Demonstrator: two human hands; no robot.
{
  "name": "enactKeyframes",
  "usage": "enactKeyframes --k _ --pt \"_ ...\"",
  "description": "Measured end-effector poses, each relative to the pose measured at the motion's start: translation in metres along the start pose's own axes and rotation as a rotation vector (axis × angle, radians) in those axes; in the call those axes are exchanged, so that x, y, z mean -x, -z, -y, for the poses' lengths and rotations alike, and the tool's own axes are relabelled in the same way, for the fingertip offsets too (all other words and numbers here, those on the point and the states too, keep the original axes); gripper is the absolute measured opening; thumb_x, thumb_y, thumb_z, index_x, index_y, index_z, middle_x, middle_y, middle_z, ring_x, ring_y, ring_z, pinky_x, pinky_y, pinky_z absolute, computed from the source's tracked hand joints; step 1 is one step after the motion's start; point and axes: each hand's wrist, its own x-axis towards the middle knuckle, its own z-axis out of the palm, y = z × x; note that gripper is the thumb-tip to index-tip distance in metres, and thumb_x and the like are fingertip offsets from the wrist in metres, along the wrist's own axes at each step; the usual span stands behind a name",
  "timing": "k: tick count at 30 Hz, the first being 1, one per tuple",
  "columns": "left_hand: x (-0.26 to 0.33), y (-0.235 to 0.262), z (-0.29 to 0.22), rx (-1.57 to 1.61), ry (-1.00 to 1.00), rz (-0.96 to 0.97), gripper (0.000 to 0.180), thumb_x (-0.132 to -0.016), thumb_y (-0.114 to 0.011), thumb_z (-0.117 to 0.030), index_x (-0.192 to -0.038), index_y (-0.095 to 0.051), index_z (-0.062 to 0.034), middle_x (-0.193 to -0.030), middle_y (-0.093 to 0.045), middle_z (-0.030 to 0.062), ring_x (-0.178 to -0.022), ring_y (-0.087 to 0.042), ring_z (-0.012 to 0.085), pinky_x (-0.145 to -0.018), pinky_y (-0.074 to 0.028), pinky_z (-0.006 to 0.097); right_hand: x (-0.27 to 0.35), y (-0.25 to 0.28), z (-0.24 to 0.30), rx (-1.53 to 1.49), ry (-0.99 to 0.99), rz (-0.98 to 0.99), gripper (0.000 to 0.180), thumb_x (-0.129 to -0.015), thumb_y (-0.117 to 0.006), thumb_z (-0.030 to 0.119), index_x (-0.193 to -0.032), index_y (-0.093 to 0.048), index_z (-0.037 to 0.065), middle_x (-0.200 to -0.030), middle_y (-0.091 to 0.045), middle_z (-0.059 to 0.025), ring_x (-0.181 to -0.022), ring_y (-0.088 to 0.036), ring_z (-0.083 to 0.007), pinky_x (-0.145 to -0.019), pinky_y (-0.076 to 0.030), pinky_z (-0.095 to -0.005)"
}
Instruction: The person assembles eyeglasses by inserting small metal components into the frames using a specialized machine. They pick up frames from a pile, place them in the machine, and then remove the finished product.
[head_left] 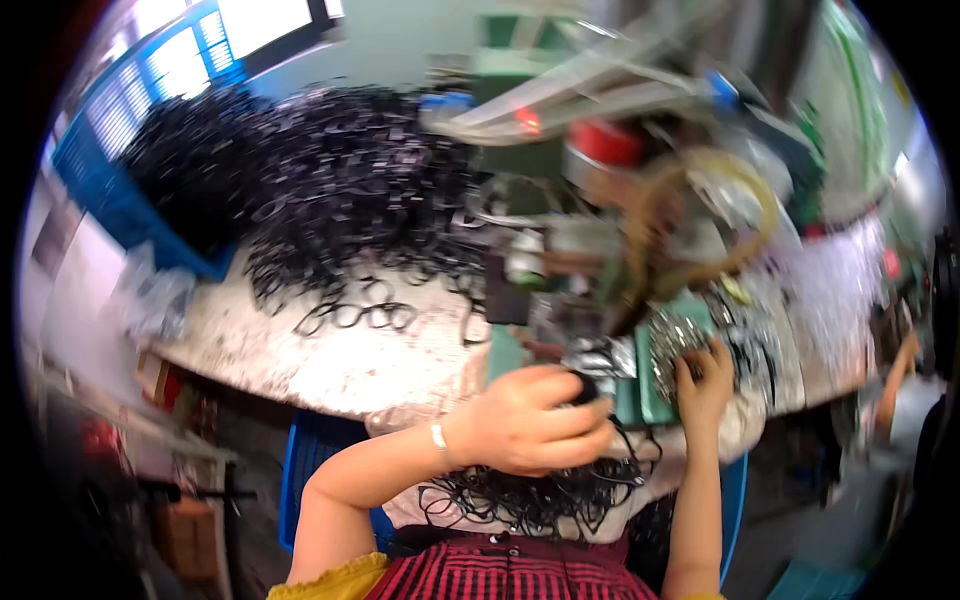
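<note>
My left hand [530,418] is closed in front of the machine, its fingers curled around a black piece [580,388] that shows only in part. In my lap, below that hand, lies a tangle of thin black looped pieces [540,500]. My right hand [706,385] is at a green tray [655,400] holding many small shiny metal parts [672,338]. Its thumb and fingers curve toward each other over the parts. Motion blur hides what is between those fingertips.
A large heap of black looped pieces [350,190] covers the table's back left, partly in a tipped blue crate [150,215]. The green machine [515,90] stands ahead, with blurred hoses and a yellowish ring [765,215]. A clear plastic bag [155,295] lies left; another person's arm [893,385] shows far right.
</note>
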Motion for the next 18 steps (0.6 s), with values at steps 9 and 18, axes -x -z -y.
enactKeyframes --k 9,18 --pt "0.066 0.0 -0.066 -0.074 0.404 -0.155 0.029 -0.086 -0.067 -0.018 -0.114 -0.067 -0.0081 -0.125 -0.065 0.0143 -0.103 -0.067 0.0277 -0.099 -0.05 0.046 0.001 -0.003 0.006 -0.14 0.041 -0.191 0.009 -0.085 -0.061 0.006 -0.09 -0.058 0.0 -0.09 -0.063 -0.0128 -0.082 -0.059 -0.0292 -0.08 -0.047 -0.0382" --pt "0.14 0.131 0.03 -0.422 1.143 -0.124 0.021 -0.084 -0.067 0.001 -0.105 -0.065 -0.0033 -0.113 -0.064 0.0123 -0.106 -0.061 0.0284 -0.092 -0.047 0.035 -0.003 -0.014 0.011 -0.839 -0.334 -0.151 0.008 -0.092 -0.062 0.002 -0.098 -0.066 0.001 -0.091 -0.065 -0.0005 -0.08 -0.057 -0.0076 -0.073 -0.046 -0.0221"
